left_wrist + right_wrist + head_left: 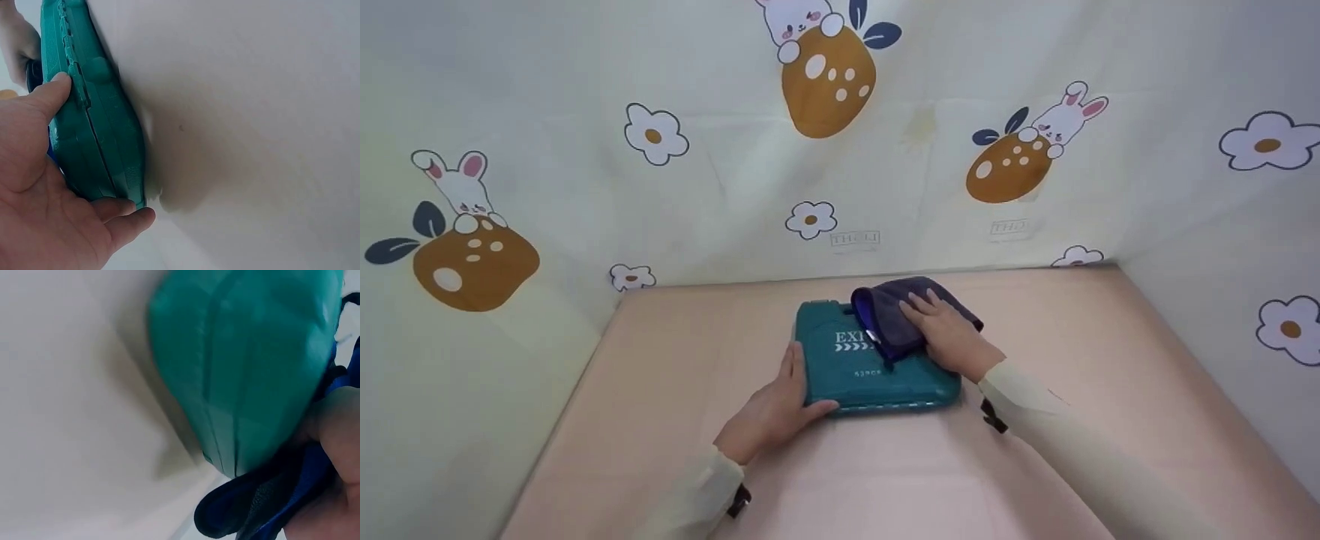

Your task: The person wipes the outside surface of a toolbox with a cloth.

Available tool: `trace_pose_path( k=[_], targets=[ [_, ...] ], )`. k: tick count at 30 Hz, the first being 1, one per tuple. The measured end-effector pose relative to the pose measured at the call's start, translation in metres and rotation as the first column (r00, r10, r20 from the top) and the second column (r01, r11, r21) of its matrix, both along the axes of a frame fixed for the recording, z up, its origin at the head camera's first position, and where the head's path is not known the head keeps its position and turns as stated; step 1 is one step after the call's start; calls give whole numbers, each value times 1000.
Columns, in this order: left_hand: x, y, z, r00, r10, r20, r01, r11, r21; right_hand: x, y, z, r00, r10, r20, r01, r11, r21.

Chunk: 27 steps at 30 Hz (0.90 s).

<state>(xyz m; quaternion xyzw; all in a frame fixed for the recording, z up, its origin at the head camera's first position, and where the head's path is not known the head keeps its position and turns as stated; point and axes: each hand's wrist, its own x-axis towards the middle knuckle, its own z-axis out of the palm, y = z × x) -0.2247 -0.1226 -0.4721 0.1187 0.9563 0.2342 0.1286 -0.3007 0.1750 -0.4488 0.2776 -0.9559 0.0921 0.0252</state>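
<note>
A teal hard plastic case (840, 379) with white lettering lies on the table, its seam facing the near side. My left hand (775, 410) holds its near left corner, thumb on the front edge and fingers along the left side. In the left wrist view, the thumb presses beside the hinge-like seam of the case (107, 112). On the case's right part, my right hand (952, 334) grips a folded dark grey cloth (889, 315) with a blue underside and a small white tag. Folds of the cloth (270, 495) bunch around that hand in the right wrist view.
The table (682, 375) has a pale pink-beige cover. Light fabric walls (720, 202) printed with rabbits and flowers rise behind it and on both sides. A dark strap (994, 416) shows at the right wrist.
</note>
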Motion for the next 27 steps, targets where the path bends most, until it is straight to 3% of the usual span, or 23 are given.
trace_pose_path(
  k=[12, 27],
  targets=[
    [0, 0, 1, 1000, -13, 11, 13, 1000, 16, 24, -15, -1, 997, 29, -65, -31, 999, -22],
    [1, -2, -2, 1000, -21, -22, 23, 998, 53, 22, -59, -3, 999, 34, -27, -35, 999, -36]
  ],
)
